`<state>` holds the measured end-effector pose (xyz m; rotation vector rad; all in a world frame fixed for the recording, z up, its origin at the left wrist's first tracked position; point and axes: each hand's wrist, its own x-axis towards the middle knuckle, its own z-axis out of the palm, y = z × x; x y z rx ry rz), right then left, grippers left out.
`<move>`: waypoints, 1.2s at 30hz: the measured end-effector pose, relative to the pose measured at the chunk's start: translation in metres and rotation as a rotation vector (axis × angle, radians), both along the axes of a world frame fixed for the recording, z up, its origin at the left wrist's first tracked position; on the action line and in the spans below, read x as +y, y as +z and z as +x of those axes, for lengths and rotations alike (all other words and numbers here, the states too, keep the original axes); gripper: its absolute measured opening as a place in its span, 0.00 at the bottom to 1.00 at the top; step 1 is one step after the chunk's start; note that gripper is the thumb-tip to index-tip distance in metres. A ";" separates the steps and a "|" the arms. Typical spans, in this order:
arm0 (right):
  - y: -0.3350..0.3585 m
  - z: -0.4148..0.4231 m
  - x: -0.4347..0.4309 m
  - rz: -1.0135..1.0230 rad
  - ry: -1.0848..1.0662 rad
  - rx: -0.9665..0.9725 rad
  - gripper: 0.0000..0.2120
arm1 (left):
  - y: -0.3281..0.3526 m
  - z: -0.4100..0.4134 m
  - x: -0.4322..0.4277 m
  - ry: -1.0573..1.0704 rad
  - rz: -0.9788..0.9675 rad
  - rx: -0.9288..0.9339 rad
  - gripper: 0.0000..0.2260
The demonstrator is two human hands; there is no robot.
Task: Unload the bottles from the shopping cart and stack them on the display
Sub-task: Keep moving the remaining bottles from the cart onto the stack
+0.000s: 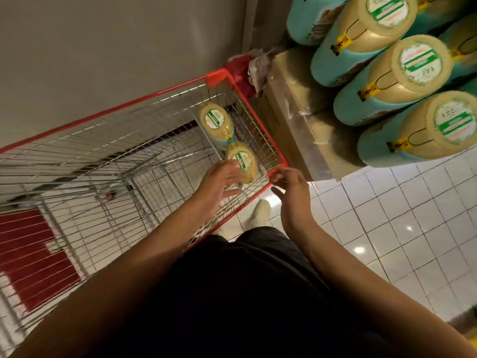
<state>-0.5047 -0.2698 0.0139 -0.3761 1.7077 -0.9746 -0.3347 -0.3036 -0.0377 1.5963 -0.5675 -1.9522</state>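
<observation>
Reaching into the cart [165,92] with left hand [219,182] spread open at the nearer bottle [244,161]; right hand [293,193] open by the rim, ready to steady the lift.

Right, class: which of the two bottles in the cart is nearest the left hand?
The bottle closer to the person, at the fingers of the left hand; the other bottle stands farther off.

Dim indoor light, wide-angle view, general softness.
Overhead lamps put small glare spots on the glossy tiled floor [413,254], brightest just below the stacked bottles [402,81]. The wall [103,47] is flat grey. Dark clothing [232,306] shows no detail. The cart [77,177] wires smear and bend toward the left edge. Labels are too soft to read.
</observation>
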 end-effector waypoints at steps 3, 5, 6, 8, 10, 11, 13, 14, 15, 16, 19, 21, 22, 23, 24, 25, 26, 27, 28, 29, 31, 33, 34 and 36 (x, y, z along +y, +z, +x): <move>-0.005 0.024 -0.006 0.016 0.044 0.024 0.07 | -0.004 0.025 -0.004 0.015 0.007 0.003 0.21; -0.010 0.037 -0.012 0.025 0.081 0.028 0.07 | -0.009 0.041 -0.007 0.032 0.008 0.004 0.20; -0.014 0.042 -0.016 0.027 0.100 0.024 0.07 | -0.012 0.047 -0.010 0.041 0.011 0.006 0.18; -0.023 0.053 -0.026 0.038 0.154 0.028 0.07 | -0.017 0.057 -0.018 0.047 0.014 -0.005 0.14; -0.034 0.063 -0.039 0.047 0.223 0.048 0.06 | -0.022 0.062 -0.030 0.042 0.015 -0.025 0.11; -0.040 0.068 -0.046 0.056 0.261 0.063 0.05 | -0.024 0.063 -0.036 0.034 0.015 -0.034 0.10; -0.054 0.075 -0.061 0.072 0.337 0.095 0.03 | -0.029 0.064 -0.051 0.020 0.023 -0.051 0.08; -0.061 0.078 -0.070 0.066 0.371 0.104 0.02 | -0.031 0.063 -0.059 0.020 0.030 -0.056 0.08; -0.068 0.080 -0.078 0.053 0.404 0.110 0.02 | -0.035 0.063 -0.068 0.025 0.036 -0.055 0.08; -0.075 0.081 -0.088 0.041 0.437 0.123 0.02 | -0.039 0.061 -0.076 0.048 0.048 -0.044 0.08; -0.098 0.085 -0.130 0.035 0.523 0.190 0.05 | -0.055 0.048 -0.097 0.188 0.147 0.035 0.09; -0.113 0.089 -0.164 0.037 0.564 0.246 0.07 | -0.069 0.031 -0.107 0.259 0.232 0.058 0.10; -0.121 0.091 -0.181 0.033 0.594 0.275 0.09 | -0.076 0.020 -0.112 0.296 0.276 0.062 0.09; -0.129 0.094 -0.197 0.032 0.632 0.307 0.11 | -0.084 0.011 -0.117 0.329 0.325 0.056 0.08; -0.138 0.096 -0.212 0.037 0.679 0.342 0.13 | -0.091 0.001 -0.122 0.356 0.382 0.047 0.09; -0.146 0.098 -0.225 0.046 0.733 0.377 0.14 | -0.099 -0.007 -0.126 0.378 0.426 0.035 0.11; -0.157 0.100 -0.238 0.051 0.790 0.405 0.14 | -0.110 -0.014 -0.130 0.398 0.459 0.033 0.13; -0.167 0.102 -0.248 0.047 0.842 0.420 0.15 | -0.122 -0.022 -0.134 0.425 0.486 0.029 0.14; -0.177 0.104 -0.258 0.045 0.885 0.429 0.15 | -0.134 -0.028 -0.138 0.466 0.509 0.024 0.13; -0.188 0.106 -0.266 0.043 0.921 0.439 0.16 | -0.143 -0.034 -0.142 0.510 0.526 0.017 0.13; -0.211 0.112 -0.281 0.019 1.006 0.506 0.19 | -0.162 -0.044 -0.151 0.576 0.557 0.001 0.16; -0.234 0.117 -0.295 0.029 1.119 0.657 0.29 | -0.176 -0.051 -0.160 0.548 0.566 -0.079 0.22; -0.244 0.119 -0.301 0.048 1.146 0.708 0.32 | -0.182 -0.052 -0.165 0.524 0.556 -0.135 0.23; -0.266 0.121 -0.310 0.048 1.143 0.708 0.35 | -0.193 -0.050 -0.175 0.556 0.542 -0.191 0.23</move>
